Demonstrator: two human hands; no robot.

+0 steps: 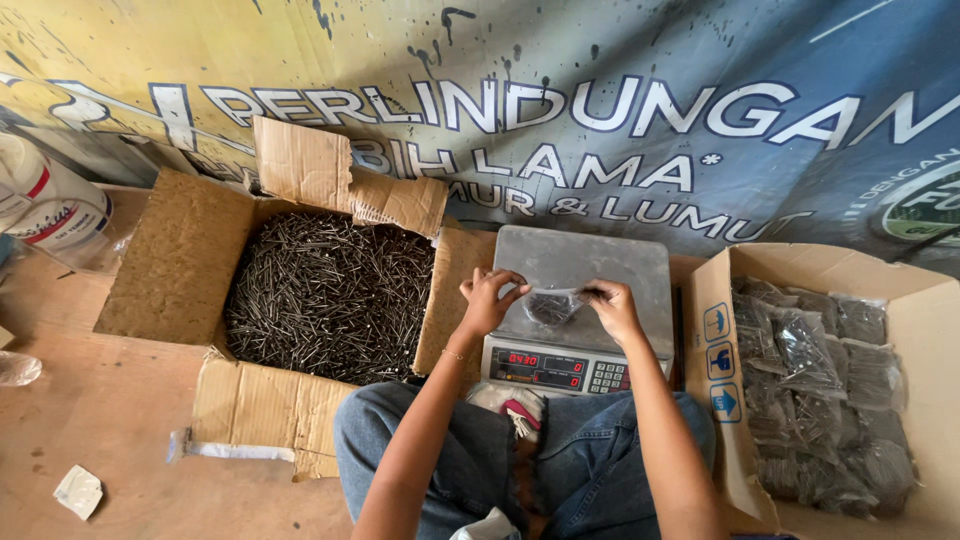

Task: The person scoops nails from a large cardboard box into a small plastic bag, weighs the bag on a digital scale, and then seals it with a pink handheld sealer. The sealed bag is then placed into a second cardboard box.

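Observation:
A small clear plastic bag with dark nails inside hangs over the steel pan of a digital scale. My left hand pinches the bag's left top edge and my right hand pinches its right top edge, both held just above the pan. The scale's red display glows at its front. To the left, an open cardboard box is full of loose dark nails.
At the right stands another cardboard box holding several filled nail bags. A white bucket sits at far left. A printed banner covers the ground behind. Scraps of plastic and paper lie on the wooden floor.

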